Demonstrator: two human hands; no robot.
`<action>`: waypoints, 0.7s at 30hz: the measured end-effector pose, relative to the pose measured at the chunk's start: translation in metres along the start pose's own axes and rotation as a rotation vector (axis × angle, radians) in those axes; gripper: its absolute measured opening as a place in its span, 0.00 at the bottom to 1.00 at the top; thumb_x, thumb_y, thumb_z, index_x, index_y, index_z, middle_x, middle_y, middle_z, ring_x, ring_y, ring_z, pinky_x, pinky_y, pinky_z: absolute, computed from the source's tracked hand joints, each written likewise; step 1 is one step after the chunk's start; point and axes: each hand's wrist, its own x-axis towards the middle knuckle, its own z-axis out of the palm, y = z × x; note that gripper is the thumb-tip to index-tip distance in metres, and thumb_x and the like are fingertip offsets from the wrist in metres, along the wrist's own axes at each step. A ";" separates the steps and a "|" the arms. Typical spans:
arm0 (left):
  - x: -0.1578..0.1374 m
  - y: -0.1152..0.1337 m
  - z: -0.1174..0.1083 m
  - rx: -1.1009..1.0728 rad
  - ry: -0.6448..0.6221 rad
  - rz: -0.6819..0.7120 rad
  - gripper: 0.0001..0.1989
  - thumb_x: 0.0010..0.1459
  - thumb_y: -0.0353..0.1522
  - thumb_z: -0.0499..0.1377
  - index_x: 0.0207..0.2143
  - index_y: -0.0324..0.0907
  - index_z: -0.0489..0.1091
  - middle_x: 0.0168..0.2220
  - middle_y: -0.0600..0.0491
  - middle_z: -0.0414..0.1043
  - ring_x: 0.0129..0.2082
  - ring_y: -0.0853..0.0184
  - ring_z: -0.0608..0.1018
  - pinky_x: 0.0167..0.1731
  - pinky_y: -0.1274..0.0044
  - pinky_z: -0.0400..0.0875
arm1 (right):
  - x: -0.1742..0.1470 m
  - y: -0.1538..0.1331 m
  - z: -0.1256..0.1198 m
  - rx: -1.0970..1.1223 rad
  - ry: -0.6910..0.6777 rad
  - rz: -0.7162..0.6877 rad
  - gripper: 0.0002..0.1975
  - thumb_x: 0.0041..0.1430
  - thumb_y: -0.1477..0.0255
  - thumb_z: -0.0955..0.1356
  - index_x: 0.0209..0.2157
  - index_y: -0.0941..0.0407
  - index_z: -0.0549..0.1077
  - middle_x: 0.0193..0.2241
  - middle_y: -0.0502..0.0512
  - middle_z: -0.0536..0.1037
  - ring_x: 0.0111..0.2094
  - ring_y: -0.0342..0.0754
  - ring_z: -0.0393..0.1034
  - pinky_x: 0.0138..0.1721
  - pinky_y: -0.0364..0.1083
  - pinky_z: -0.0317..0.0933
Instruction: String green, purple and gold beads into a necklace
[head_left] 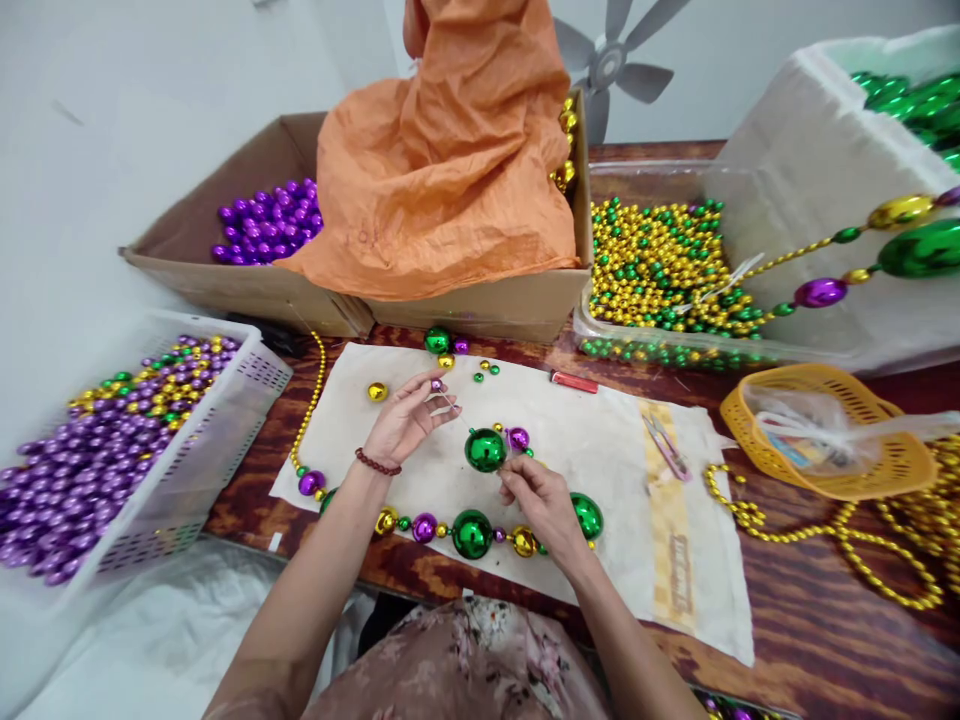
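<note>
Head view: both bare hands work above a pale cloth, which seems laid there to keep loose beads from rolling. The left hand is palm-up, its fingers curved and partly spread, thumb and forefinger apparently pinching a small purple bead; a thin thread seems to slant from these fingertips towards a large green ball. The right hand pinches that ball at its lower right edge, probably to steady it while the thread is kept taut — whether the fingers grip the ball itself or its cord is hidden. A beaded strand curves along the near side of the cloth, perhaps so that the middle stays free; the left forearm and right hand cover parts of it. Thread snips and a red-handled tool lie to the right and far side, presumably within reach but clear of the beads. Orange fabric hides much of the cardboard boxes, the white tub is cut off at the right, and the bagged contents of the yellow basket are hard to make out.
</note>
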 end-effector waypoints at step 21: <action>-0.037 0.005 0.027 0.526 0.111 0.470 0.06 0.57 0.34 0.66 0.35 0.41 0.82 0.31 0.51 0.77 0.29 0.69 0.76 0.34 0.76 0.72 | 0.005 0.014 -0.005 -0.249 -0.047 0.003 0.11 0.62 0.70 0.63 0.36 0.55 0.78 0.28 0.53 0.80 0.26 0.48 0.78 0.25 0.43 0.68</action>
